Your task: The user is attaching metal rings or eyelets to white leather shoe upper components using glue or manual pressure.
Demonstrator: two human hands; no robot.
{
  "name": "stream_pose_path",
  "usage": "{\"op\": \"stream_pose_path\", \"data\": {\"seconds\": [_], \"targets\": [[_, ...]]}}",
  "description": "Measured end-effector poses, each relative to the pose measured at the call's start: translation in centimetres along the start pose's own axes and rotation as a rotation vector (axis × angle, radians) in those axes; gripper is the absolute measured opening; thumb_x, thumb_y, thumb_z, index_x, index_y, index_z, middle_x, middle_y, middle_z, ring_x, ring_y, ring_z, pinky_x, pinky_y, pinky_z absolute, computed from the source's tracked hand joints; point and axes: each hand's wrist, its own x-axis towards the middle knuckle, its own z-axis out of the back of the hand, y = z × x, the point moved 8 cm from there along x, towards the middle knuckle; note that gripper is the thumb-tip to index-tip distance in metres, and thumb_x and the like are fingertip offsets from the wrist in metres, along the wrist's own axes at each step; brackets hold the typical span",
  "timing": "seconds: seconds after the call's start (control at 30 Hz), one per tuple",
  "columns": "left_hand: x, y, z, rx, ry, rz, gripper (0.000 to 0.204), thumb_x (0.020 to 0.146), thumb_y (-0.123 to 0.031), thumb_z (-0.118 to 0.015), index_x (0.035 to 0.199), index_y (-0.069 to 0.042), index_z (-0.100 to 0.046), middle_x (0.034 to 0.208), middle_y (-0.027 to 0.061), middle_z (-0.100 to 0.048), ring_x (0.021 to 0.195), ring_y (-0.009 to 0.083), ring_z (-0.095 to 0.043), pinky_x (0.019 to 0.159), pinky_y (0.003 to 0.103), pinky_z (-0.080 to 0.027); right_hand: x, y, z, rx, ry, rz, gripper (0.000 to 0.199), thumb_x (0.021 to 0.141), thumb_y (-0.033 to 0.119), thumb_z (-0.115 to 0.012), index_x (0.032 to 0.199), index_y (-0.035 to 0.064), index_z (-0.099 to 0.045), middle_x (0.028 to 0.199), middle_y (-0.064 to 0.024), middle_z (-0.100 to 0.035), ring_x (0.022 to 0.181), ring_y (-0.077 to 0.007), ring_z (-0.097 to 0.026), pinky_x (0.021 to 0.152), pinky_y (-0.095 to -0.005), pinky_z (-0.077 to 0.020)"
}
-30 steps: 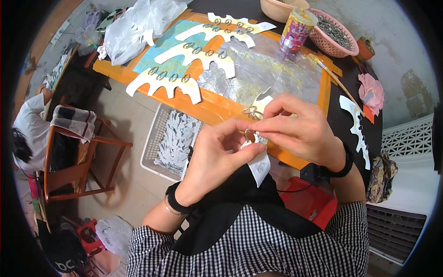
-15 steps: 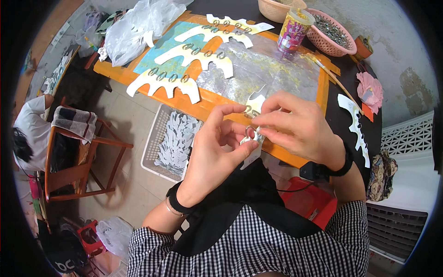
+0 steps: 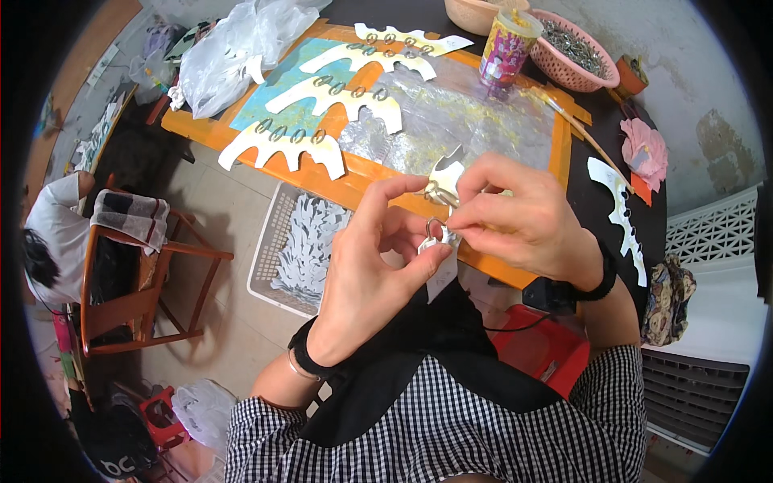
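Observation:
Between my hands is a white scalloped strip [image 3: 446, 172], with metal rings [image 3: 436, 231] on it near my fingertips. My left hand [image 3: 362, 274] grips the strip between thumb and fingers, its index finger reaching up beside a ring. From the right, my right hand [image 3: 519, 217] pinches at the strip close to the rings; its fingertips partly cover the small part being handled. On the table lie several similar white strips [image 3: 302, 148] smeared with yellow, with metal rings along their upper edges. Another strip [image 3: 618, 216] rests on the dark surface at the right.
A brush [image 3: 581, 129] lies right of a purple cup [image 3: 509, 50]. Behind it, a pink basket [image 3: 552, 71] holds small metal pieces. A white crate [image 3: 259, 262] of white strips stands below the table. A person [image 3: 58, 229] sits at left by a wooden chair [image 3: 121, 314].
My right fingertips have shifted slightly at the strip, and the upper ring between the hands lies at a different angle. My left hand keeps its grip.

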Motion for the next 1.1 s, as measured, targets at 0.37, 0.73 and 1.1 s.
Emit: {"op": "stream_pose_path", "data": {"seconds": [0.37,0.73,1.1], "targets": [[-0.4,-0.3,-0.3,0.093,0.007,-0.09,0.064,0.082,0.005,-0.078,0.139,-0.004,-0.049,0.092,0.0044,-0.071,0.078,0.0051,-0.062,0.069,0.019,-0.05,-0.1,-0.7,-0.3,0.068,0.057,-0.053,0.014,0.076,0.002,-0.076,0.087,0.0038,-0.068,0.092,-0.0076,-0.059,0.08,-0.0241,-0.064,0.068,-0.0341,-0.0517],[-0.9,-1.2,-0.6,0.29,-0.045,-0.258,0.062,0.08,0.004,-0.077,0.135,-0.006,-0.051,0.086,0.007,-0.07,0.068,0.015,-0.065,0.065,0.029,-0.052,-0.3,-0.9,-0.7,0.036,0.046,-0.062,0.013,0.074,0.005,-0.074,0.082,0.0058,-0.064,0.092,-0.0071,-0.059,0.079,-0.0265,-0.064,0.066,-0.0366,-0.0521],[-0.4,0.2,-0.6,-0.01,-0.017,-0.047,0.061,0.085,0.005,-0.076,0.138,-0.003,-0.047,0.097,0.0055,-0.07,0.086,0.0067,-0.063,0.073,0.02,-0.049,0.0,-0.8,-0.5,0.01,0.004,-0.059,0.015,0.073,0.003,-0.07,0.082,0.0031,-0.058,0.09,-0.009,-0.055,0.079,-0.0287,-0.062,0.064,-0.0386,-0.0504]]}}
